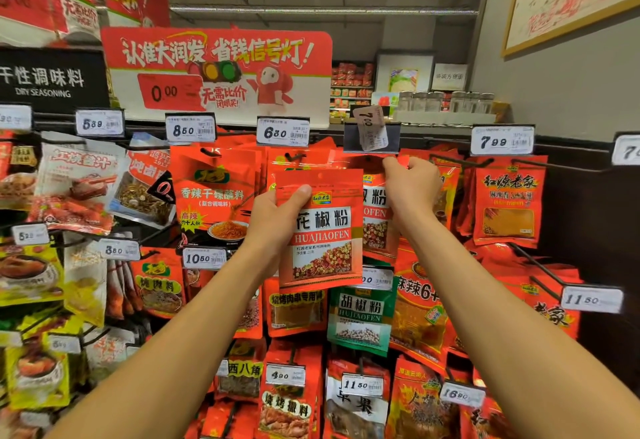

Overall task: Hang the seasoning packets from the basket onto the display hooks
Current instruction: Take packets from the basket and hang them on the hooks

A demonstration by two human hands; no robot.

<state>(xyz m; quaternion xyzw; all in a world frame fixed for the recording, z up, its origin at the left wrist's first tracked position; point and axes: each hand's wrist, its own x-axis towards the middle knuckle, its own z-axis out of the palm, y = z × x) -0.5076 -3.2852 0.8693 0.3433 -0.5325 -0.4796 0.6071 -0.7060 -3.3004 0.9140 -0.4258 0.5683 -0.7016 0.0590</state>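
Note:
My left hand [277,217] grips a stack of red HUAJIAOFEN seasoning packets [322,231] by its upper left corner, thumb across the front, held upright in front of the display. My right hand [412,186] pinches the top of another red packet of the same kind [375,227] just under a black price-tag holder [372,139]. That holder sits at the tip of a display hook, which is hidden behind it, and its 7.00 label is tilted. The basket is not in view.
The wall of hooks is crowded with hanging packets: a red chilli dip packet [214,196] at left, a green HUJIAOFEN packet [360,321] below, red packets [507,199] at right. Price tags [282,132] stick out at the hook tips. A red promotional sign [218,71] hangs above.

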